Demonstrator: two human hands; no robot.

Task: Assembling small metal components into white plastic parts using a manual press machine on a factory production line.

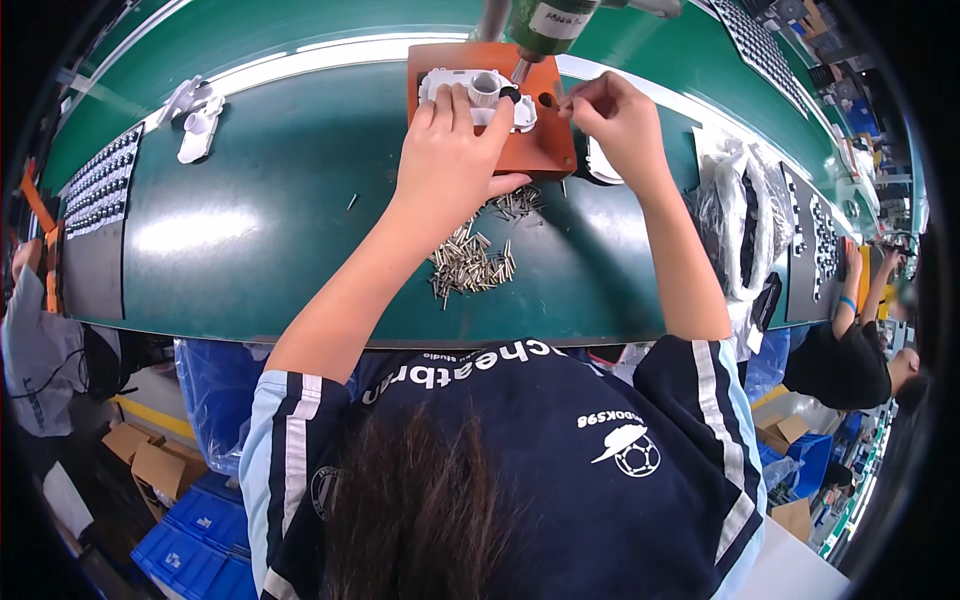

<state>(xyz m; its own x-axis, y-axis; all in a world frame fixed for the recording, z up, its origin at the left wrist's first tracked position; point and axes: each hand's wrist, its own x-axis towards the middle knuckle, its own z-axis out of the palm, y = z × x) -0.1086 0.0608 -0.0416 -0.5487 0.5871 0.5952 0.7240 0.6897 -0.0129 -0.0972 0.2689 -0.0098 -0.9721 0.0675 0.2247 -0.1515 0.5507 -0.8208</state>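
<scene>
An orange fixture block stands at the far side of the green workbench, with a white plastic part set in it. The part has a raised round collar, and a small black round piece sits beside that. My left hand presses on the part, fingers over its near edge and thumb by the black piece. At the block's right edge, my right hand is closed in a pinch; what is between the fingertips is too small to make out. A green power driver hangs above, tip pointing down at the block.
A pile of metal screws lies on the bench near my left wrist. White plastic parts lie far left. Trays of small black parts stand left, plastic-bagged items right. Other people work at both sides.
</scene>
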